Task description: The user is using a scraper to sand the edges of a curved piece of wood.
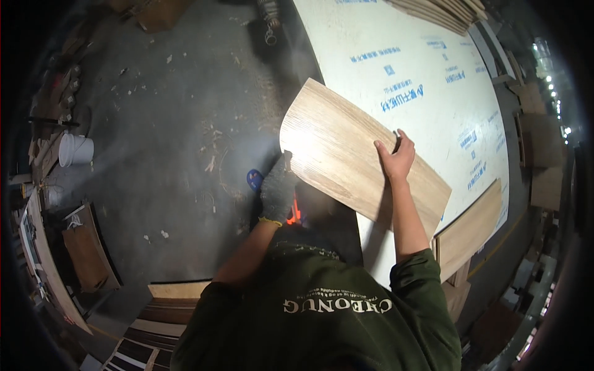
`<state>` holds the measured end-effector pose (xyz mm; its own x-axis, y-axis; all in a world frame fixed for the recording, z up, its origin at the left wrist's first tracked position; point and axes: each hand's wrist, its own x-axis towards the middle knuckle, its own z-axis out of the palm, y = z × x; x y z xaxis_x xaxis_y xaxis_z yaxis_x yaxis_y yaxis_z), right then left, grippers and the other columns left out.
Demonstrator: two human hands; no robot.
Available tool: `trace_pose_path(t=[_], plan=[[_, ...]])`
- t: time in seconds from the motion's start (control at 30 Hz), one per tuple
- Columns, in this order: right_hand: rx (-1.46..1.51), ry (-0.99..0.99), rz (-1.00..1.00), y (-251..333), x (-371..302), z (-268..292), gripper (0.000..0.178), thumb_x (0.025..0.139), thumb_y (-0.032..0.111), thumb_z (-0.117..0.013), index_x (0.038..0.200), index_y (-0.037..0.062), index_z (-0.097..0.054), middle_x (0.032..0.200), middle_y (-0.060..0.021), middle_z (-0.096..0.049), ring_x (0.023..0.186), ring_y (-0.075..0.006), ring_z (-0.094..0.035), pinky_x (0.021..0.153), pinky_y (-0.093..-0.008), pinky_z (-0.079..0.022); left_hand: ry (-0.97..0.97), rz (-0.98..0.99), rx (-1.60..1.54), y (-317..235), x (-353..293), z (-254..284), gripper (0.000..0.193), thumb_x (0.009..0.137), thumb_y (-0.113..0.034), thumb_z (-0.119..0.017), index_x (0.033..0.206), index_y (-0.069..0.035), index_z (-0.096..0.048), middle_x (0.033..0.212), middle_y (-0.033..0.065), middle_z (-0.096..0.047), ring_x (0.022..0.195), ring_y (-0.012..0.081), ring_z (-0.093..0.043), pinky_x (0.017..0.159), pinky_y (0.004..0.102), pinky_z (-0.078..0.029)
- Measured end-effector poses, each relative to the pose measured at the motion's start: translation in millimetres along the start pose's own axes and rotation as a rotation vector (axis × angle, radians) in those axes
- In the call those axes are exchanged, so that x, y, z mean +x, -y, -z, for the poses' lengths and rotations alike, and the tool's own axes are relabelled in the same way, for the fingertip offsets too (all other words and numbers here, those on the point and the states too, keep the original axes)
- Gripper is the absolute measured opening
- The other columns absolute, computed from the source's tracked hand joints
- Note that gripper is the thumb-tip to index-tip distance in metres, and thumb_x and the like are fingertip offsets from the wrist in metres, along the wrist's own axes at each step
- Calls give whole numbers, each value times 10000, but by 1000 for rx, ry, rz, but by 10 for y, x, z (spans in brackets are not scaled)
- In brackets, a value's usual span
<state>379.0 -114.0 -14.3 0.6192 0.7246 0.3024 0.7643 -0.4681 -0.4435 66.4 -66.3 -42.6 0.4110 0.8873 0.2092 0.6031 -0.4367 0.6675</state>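
Observation:
A light wood-grain board (359,151) with one rounded end lies slantwise, partly on the white sheet-covered table (445,123), its rounded end jutting past the table's left edge. Bare, my right hand (398,157) grips the board's far long edge, thumb on the top face and fingers over the edge. My left hand (278,191) wears a grey knit glove with a yellow cuff. Its closed fingers are at the board's rounded left end, around a small dark brownish piece (288,159) that I cannot make out.
Stacked boards (442,12) lie at the table's far end; more wooden panels (473,229) lean near its right corner. Below my left hand are a blue object (254,179) and an orange-red one. Scraps dot the grey floor (167,154). A white bucket (77,150) stands left.

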Motion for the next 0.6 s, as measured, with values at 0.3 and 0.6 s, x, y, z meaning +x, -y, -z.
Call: trace_pose_path(t=[0.3, 0.6], plan=[[-150, 105, 131, 349, -56, -87, 762, 673, 383, -777, 1305, 52, -509, 1319, -246, -503, 1233, -402, -451, 1028, -517, -318, -55, -26, -160, 550, 1791, 287, 416, 928, -207, -442, 1323, -117, -538, 1169, 227, -607, 1012, 373, -586, 910, 438, -443], [-190, 101, 78, 357, -168, -32, 742, 724, 368, -731, 1352, 70, -470, 1374, -289, -433, 1273, -432, -403, 1047, -513, -296, 0, -235, -230, 912, 2695, 140, 376, 945, -188, -426, 1280, -189, -597, 1155, 135, -645, 1000, 346, -628, 881, 423, -499]])
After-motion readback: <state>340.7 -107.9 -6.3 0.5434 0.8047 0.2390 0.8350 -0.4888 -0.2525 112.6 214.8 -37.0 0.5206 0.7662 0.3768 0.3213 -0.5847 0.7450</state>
